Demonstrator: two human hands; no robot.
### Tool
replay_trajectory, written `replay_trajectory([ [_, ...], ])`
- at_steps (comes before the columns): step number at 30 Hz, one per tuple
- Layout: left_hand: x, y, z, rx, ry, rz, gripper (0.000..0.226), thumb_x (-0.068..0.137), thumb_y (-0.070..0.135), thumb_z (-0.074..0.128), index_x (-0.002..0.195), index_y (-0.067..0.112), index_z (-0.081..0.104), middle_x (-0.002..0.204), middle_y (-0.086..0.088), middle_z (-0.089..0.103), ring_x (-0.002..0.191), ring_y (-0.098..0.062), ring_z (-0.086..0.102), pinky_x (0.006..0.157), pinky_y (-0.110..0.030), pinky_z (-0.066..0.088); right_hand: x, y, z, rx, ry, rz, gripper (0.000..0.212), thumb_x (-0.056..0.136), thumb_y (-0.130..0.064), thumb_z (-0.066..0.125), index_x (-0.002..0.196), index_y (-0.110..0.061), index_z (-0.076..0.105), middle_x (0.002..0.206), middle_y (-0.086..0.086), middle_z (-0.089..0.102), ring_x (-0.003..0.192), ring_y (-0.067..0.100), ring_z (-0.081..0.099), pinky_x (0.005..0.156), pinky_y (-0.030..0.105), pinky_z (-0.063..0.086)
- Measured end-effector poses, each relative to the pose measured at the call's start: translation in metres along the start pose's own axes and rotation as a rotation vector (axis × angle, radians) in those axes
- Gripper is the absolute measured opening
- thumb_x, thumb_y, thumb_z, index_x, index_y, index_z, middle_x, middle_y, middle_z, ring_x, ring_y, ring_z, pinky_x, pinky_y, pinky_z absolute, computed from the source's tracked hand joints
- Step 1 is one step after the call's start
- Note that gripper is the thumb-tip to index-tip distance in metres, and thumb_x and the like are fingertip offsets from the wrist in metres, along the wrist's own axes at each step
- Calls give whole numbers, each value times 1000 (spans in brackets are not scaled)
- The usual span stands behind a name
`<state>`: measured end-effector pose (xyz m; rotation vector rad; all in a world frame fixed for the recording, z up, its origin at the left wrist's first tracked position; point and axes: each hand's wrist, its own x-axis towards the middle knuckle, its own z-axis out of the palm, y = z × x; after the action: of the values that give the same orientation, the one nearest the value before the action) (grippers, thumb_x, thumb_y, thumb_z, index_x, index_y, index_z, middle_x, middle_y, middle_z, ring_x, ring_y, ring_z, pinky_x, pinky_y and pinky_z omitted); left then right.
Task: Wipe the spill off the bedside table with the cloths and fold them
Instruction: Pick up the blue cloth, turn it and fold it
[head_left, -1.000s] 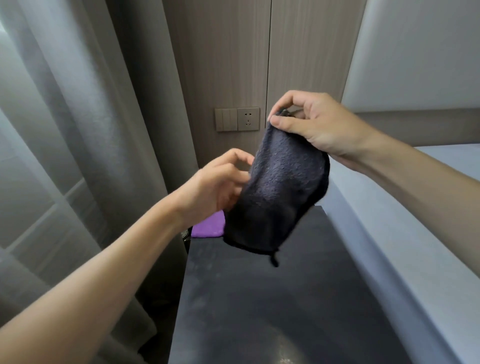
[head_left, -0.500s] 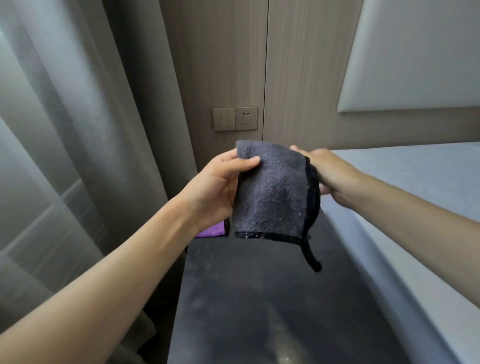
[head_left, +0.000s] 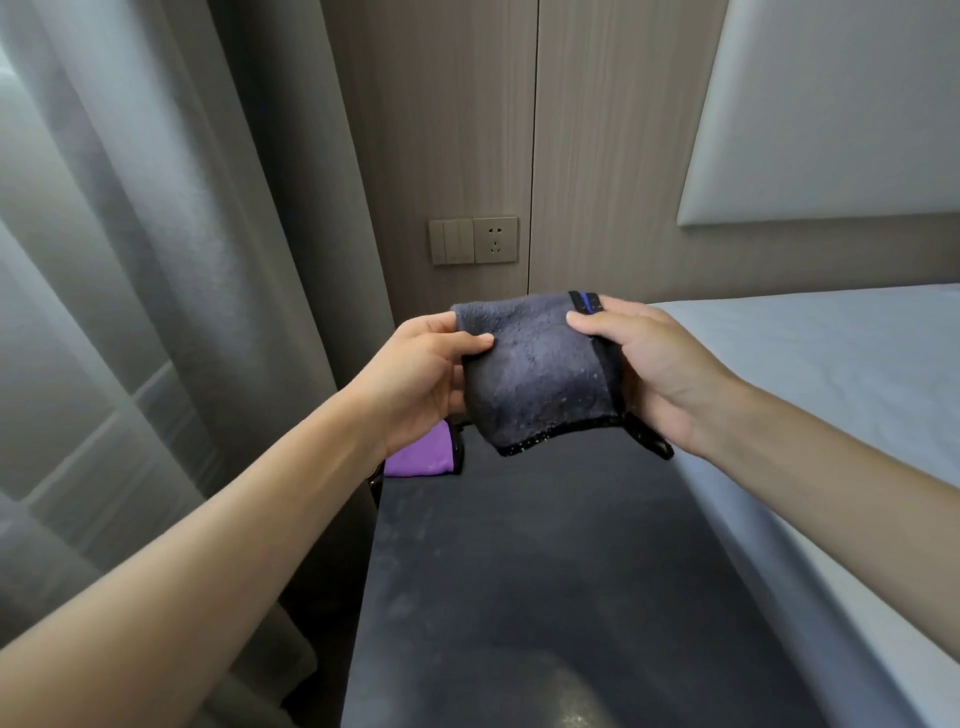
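A dark grey cloth (head_left: 540, 371) with black trim hangs folded in the air above the far end of the dark bedside table (head_left: 545, 582). My left hand (head_left: 423, 376) pinches its upper left corner. My right hand (head_left: 657, 371) grips its right edge, thumb on the front near a small blue tag. A black hanging loop dangles at the cloth's lower right. A purple cloth (head_left: 418, 457) lies on the table's far left corner, partly hidden behind my left wrist. The tabletop shows faint dull smears.
A bed with a light grey sheet (head_left: 810, 395) runs along the table's right side. Grey curtains (head_left: 171, 291) hang to the left. A wood-panelled wall with a switch and socket plate (head_left: 474, 240) stands behind the table.
The cloth hung long from my raised right hand; now it is folded shorter and held lower between both hands. My left hand took hold of its left corner.
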<state>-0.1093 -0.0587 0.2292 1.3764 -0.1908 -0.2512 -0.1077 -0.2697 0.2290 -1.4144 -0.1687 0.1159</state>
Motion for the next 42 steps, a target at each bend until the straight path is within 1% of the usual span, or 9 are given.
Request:
replay_trajectory([
  [6,3,11,3,-172,-42,150,39,94,-8,47,103,17,76,99,-9,75,80,-18,72,65,-27,61,8,-8,-5,238,-193,-195,34,91,1,55,109,-22,72,105,5,75,93,20,71,82,33,59],
  [11,-3,16,6,61,-33,356,46,94,-15,42,79,6,79,85,-9,77,79,-20,75,62,-27,61,12,-9,-14,218,-235,-196,21,82,-1,59,90,-10,76,84,6,76,74,17,72,73,30,62],
  [16,-4,19,7,483,32,697,46,76,-37,37,100,-15,69,118,-23,67,109,-32,67,100,-45,53,8,-11,-20,-70,-231,-273,48,88,12,31,66,-13,65,65,-2,60,58,7,53,56,18,48],
  [22,-5,8,-1,463,71,561,57,97,-14,45,136,26,56,119,-8,72,106,-17,70,76,-26,59,7,-12,-27,-352,-186,-392,28,86,-13,43,73,0,64,76,5,62,75,21,50,69,30,40],
  [26,1,-2,-7,454,121,440,16,98,6,58,101,10,73,89,-4,78,82,-13,74,63,-22,56,10,1,-28,-521,-128,-449,18,91,-15,71,79,-7,61,73,-1,58,69,11,50,69,22,41],
  [28,3,-10,-13,314,79,296,22,99,3,55,87,8,73,83,-8,75,77,-17,72,60,-23,56,12,9,-30,-531,-151,-433,14,89,-8,75,92,-11,61,80,-4,62,72,8,56,71,18,47],
  [32,6,-33,-24,-30,-47,-14,21,82,7,48,85,3,68,83,-13,69,77,-26,69,67,-35,59,15,33,-35,-508,-165,-226,53,86,-7,78,129,-29,58,94,-1,77,90,11,72,83,27,58],
  [36,7,-76,-31,313,-49,-7,12,86,12,76,96,6,74,93,-13,75,87,-24,72,78,-36,61,19,61,-38,-665,-154,-121,10,85,-14,80,92,-17,74,82,-2,74,78,6,67,76,27,52],
  [42,29,-115,-41,671,-148,-153,15,89,2,69,104,-3,69,100,-21,73,92,-26,73,77,-33,62,34,100,-47,-872,-324,77,17,89,-15,74,80,-25,64,65,-16,64,62,-3,56,66,23,45],
])
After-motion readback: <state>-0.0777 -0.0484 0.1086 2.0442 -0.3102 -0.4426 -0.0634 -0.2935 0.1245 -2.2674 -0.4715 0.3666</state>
